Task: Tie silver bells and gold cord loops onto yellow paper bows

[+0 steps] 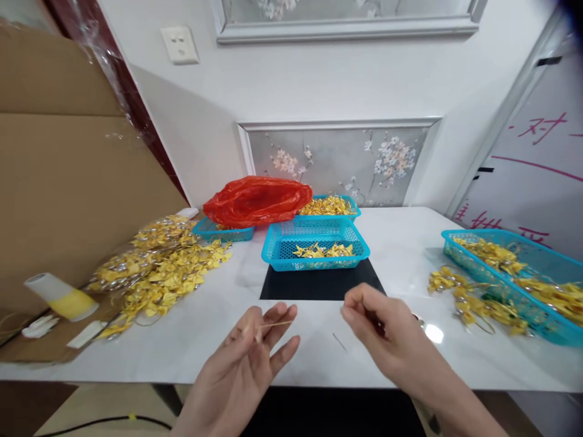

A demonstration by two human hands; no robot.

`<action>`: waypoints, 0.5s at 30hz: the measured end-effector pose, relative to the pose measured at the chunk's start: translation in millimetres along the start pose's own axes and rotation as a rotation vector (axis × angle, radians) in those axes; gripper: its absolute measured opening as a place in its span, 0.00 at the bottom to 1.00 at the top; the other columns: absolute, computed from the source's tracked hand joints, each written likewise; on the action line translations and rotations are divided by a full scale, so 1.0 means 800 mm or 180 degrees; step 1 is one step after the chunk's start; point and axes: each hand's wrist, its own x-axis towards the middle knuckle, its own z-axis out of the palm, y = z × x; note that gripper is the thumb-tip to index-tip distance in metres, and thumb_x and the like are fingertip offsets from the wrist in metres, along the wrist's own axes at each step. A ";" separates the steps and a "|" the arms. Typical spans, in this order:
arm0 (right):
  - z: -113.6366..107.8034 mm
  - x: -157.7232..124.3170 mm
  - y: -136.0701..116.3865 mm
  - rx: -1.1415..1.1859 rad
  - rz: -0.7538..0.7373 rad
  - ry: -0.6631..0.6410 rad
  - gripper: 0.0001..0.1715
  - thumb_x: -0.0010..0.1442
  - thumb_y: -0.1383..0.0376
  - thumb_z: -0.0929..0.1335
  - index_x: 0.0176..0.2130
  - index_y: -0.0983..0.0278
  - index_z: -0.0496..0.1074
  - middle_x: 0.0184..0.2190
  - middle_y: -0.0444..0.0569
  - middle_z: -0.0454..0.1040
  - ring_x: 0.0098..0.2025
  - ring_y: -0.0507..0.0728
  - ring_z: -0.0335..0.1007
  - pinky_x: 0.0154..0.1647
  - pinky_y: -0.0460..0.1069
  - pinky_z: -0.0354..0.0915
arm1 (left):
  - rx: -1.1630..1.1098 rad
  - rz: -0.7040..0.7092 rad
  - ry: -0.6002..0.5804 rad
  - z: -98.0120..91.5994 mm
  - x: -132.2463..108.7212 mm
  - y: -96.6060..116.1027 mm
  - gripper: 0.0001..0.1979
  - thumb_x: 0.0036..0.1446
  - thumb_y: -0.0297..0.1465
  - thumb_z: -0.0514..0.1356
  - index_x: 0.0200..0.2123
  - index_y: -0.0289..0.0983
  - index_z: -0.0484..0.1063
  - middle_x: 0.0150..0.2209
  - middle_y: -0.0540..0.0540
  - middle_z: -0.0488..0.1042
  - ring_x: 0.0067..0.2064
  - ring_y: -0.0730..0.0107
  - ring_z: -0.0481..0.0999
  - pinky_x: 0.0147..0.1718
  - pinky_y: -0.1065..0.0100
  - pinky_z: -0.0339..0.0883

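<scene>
My left hand (pixel 243 370) is palm up above the front of the table, with a thin yellowish strand (pixel 277 324) pinched at its thumb and forefinger; the other fingers are loosely spread. To the right, my right hand (pixel 389 334) is closed in a pinch, and whatever is between its fingertips is too small to make out. A short thin dark piece like a wire or needle (pixel 339 342) lies on the white tabletop between the hands. Beyond them, a blue perforated basket (pixel 314 264) holds a few yellow flower-like pieces with silvery beads (pixel 324 250).
A pile of yellow beaded pieces (pixel 159 282) lies left, near a yellow-and-white cone (pixel 61 297). A red plastic bag (pixel 257 200) rests among baskets behind. Another blue basket (pixel 505 288) of yellow pieces stands right, with loose pieces (pixel 473 303) beside it. A black mat (pixel 319 285) lies under the middle basket.
</scene>
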 end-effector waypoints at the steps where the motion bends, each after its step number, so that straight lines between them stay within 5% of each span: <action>1: 0.005 -0.004 0.004 -0.0062 0.0026 -0.0107 0.13 0.69 0.62 0.60 0.31 0.61 0.60 0.20 0.37 0.55 0.22 0.49 0.51 0.22 0.45 0.50 | -0.0184 -0.0010 -0.0088 0.002 -0.003 0.001 0.11 0.49 0.31 0.71 0.23 0.38 0.73 0.39 0.49 0.79 0.55 0.59 0.72 0.51 0.55 0.73; 4: 0.019 -0.014 0.012 -0.0239 -0.0003 -0.0437 0.13 0.69 0.61 0.58 0.31 0.60 0.58 0.21 0.38 0.57 0.23 0.50 0.53 0.24 0.46 0.50 | -0.0479 0.0049 -0.0169 0.005 -0.007 0.000 0.10 0.46 0.31 0.73 0.23 0.39 0.74 0.25 0.55 0.73 0.38 0.69 0.78 0.41 0.63 0.76; 7: 0.025 -0.017 0.011 -0.0539 -0.0058 -0.0691 0.14 0.69 0.62 0.57 0.31 0.60 0.59 0.23 0.39 0.60 0.25 0.51 0.56 0.27 0.47 0.50 | 0.0317 0.0510 0.0064 0.000 -0.005 0.000 0.14 0.42 0.40 0.74 0.20 0.40 0.76 0.23 0.56 0.70 0.24 0.81 0.68 0.24 0.79 0.68; 11: 0.019 -0.016 -0.003 -0.0429 -0.0016 -0.1071 0.14 0.65 0.65 0.60 0.26 0.62 0.62 0.21 0.40 0.61 0.24 0.49 0.55 0.27 0.46 0.50 | 0.1988 0.1035 0.0225 -0.014 0.000 0.008 0.07 0.47 0.31 0.73 0.21 0.38 0.81 0.29 0.48 0.79 0.27 0.77 0.72 0.24 0.81 0.65; 15: 0.009 -0.020 -0.014 0.0101 0.0523 -0.1022 0.14 0.61 0.59 0.64 0.27 0.62 0.71 0.22 0.43 0.64 0.25 0.50 0.57 0.24 0.45 0.50 | 0.4155 0.1984 -0.0581 -0.025 0.001 0.009 0.10 0.57 0.23 0.61 0.30 0.40 0.82 0.34 0.44 0.82 0.34 0.68 0.80 0.32 0.77 0.70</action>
